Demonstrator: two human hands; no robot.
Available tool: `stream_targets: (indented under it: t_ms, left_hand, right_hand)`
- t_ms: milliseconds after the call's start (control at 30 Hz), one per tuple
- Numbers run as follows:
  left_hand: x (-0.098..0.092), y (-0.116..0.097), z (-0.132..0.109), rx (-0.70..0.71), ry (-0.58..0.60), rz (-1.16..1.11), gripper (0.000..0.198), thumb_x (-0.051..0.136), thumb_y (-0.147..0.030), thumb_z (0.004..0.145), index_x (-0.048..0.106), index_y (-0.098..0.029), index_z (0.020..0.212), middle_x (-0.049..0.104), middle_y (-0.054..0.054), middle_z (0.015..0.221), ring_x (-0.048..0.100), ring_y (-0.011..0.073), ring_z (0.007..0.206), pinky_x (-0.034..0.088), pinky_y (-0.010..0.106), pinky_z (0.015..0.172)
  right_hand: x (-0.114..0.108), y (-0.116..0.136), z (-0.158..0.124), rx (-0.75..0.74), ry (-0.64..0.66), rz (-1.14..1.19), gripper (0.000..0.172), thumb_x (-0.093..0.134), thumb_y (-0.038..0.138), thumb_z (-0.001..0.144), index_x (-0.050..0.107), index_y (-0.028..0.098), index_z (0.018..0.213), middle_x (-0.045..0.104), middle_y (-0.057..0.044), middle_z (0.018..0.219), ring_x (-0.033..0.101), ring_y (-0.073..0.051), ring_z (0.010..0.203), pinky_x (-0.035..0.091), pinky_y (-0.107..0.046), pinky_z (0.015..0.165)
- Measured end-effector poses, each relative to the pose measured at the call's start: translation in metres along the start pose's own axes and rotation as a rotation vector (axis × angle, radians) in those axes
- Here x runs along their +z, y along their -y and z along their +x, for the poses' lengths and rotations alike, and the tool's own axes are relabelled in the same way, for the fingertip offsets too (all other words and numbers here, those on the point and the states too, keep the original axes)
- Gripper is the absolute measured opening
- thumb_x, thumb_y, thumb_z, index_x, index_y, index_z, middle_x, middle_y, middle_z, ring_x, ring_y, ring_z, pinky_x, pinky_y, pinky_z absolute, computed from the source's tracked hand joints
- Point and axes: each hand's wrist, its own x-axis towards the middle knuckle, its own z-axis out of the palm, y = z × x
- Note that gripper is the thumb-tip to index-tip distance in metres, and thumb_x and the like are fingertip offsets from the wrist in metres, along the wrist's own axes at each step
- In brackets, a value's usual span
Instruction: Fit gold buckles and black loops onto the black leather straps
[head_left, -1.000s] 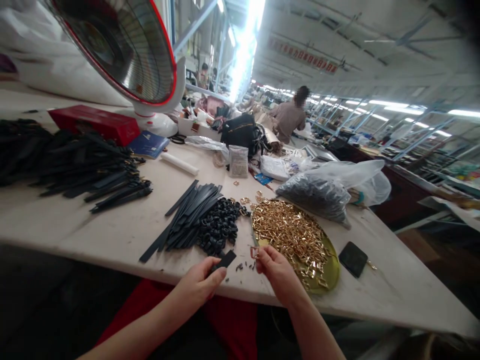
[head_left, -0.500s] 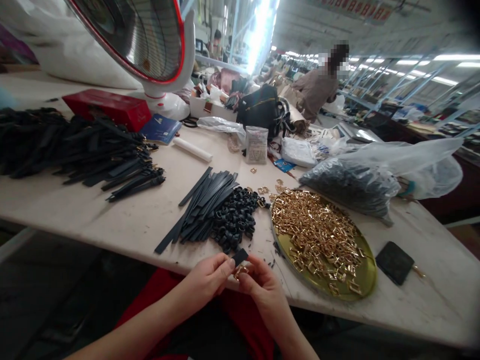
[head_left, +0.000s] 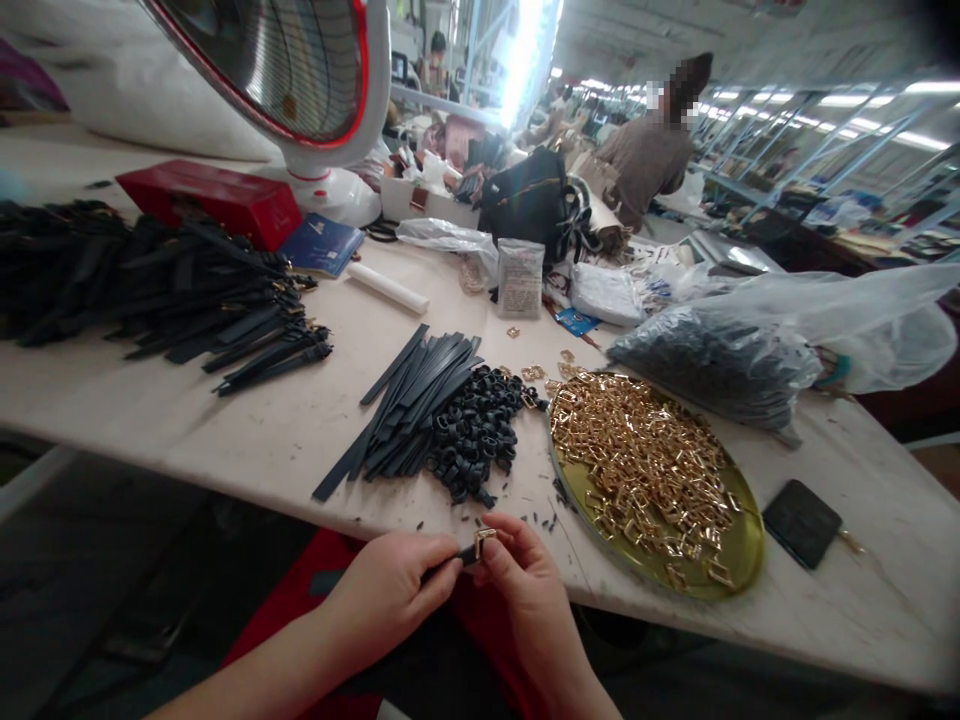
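At the table's front edge, my left hand (head_left: 405, 585) pinches a dark strap (head_left: 469, 554) close to its end. My right hand (head_left: 525, 570) has its thumb and fingers closed on a gold buckle (head_left: 484, 540), which sits at the strap's end. How far the strap passes through the buckle is hard to make out. Just beyond my hands lie a bundle of flat dark straps (head_left: 420, 410) and a heap of small black loops (head_left: 476, 425). To the right, a round golden tray (head_left: 739, 560) carries a pile of gold buckles (head_left: 645, 450).
Finished-looking dark straps with buckles (head_left: 187, 290) are heaped at the left, before a red box (head_left: 214, 200) and a fan (head_left: 315, 180). A plastic bag of dark pieces (head_left: 720, 360) and a black square pad (head_left: 802, 522) lie right. Another person (head_left: 649, 160) stands farther back.
The buckle has turned upright and come against the strap's end. My left hand has rotated, and the strap now points lower, toward my right fingers. The camera view has shifted slightly.
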Motion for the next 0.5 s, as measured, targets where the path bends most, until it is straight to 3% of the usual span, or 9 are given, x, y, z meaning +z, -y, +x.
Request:
stream_targets:
  t_ms: [100,233,333,500]
  left_hand:
    - [0.001,0.004,-0.002,0.104,-0.023,0.177,0.030,0.032,-0.028,0.090,0.057,-0.018,0.077,0.062,0.003,0.072,0.054,0.0159,0.066,0.031,0.025,0.061]
    - [0.001,0.006,-0.008,0.185,-0.052,0.281,0.029,0.031,-0.026,0.090,0.057,-0.018,0.081,0.063,0.004,0.075,0.054,0.0163,0.067,0.030,0.027,0.062]
    - [0.001,0.002,-0.012,0.139,-0.066,0.142,0.030,0.032,-0.028,0.091,0.057,-0.018,0.079,0.063,0.003,0.075,0.055,0.0156,0.068,0.032,0.026,0.063]
    - [0.011,-0.006,-0.016,0.010,-0.121,-0.297,0.025,0.034,-0.029,0.089,0.054,-0.018,0.081,0.059,0.001,0.075,0.054,0.0142,0.071,0.037,0.023,0.067]
  right_hand:
    - [-0.005,-0.001,-0.004,-0.136,0.029,-0.214,0.029,0.070,0.035,0.070,0.064,0.021,0.095,0.056,0.004,0.064,0.051,-0.008,0.058,0.043,-0.020,0.059]
    - [-0.006,-0.001,-0.009,-0.145,0.086,-0.301,0.025,0.065,0.039,0.074,0.064,0.019,0.090,0.054,0.004,0.058,0.049,-0.008,0.055,0.040,-0.020,0.055]
    - [0.001,-0.004,-0.013,-0.070,0.119,-0.189,0.026,0.064,0.040,0.075,0.062,0.019,0.090,0.051,0.005,0.053,0.046,-0.006,0.049,0.036,-0.018,0.050]
    - [0.014,-0.017,-0.021,0.045,0.128,0.044,0.024,0.063,0.040,0.076,0.057,0.018,0.085,0.046,0.007,0.055,0.041,-0.004,0.045,0.034,-0.016,0.046]
